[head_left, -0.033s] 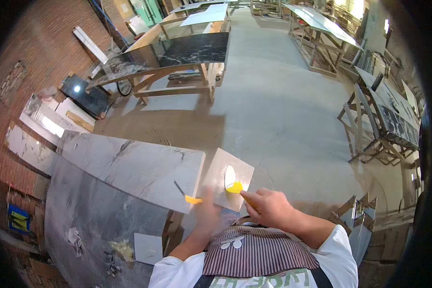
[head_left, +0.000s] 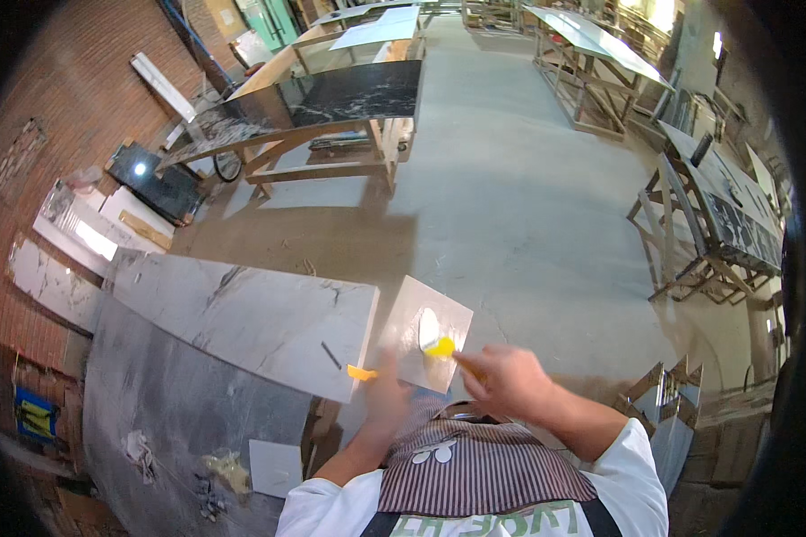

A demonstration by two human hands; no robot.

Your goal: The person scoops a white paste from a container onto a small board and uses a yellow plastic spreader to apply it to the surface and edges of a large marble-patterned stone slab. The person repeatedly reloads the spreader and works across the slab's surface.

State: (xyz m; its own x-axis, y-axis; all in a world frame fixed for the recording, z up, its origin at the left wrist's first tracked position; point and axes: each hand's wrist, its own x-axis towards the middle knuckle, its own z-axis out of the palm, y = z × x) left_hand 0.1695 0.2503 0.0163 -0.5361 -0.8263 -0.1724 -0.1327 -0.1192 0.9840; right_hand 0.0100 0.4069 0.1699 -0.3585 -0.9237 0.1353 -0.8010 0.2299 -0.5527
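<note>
Brick wall (head_left: 36,134) fills the left edge of the frame, with pale stone offcuts (head_left: 72,237) leaning against its foot. Right of it, in the lower left, we see a dark grey slab (head_left: 152,403) lying flat, and over its upper edge a lighter veined marble slab (head_left: 251,318) whose long axis runs from upper left to lower right.

At the lower centre, our left hand (head_left: 387,398) comes up from the bottom edge and supports a small square tile (head_left: 421,345) from below. The fingers are closed on the tile's lower edge, though the grip itself is partly hidden behind the tile. An orange scraper (head_left: 362,372) shows just left of this hand, touching or very near the marble slab's corner; we cannot tell whether the hand holds it.

The tile sits tilted, 1 corner pointing to the upper left, and carries a pale oval patch (head_left: 428,327) near its middle. Directly right of the patch, a yellow spatula (head_left: 441,347) rests its blade on the tile face. Its long axis runs from upper left to lower right, blade toward the patch, handle back into our right hand (head_left: 509,380). That hand is wrapped tightly around the handle and lies to the lower right of the tile; it is the nearer hand to the patch.

Concrete floor (head_left: 528,197) spreads beyond, with a wooden trestle table (head_left: 331,107) at upper centre and metal racks (head_left: 716,224) at the right.
</note>
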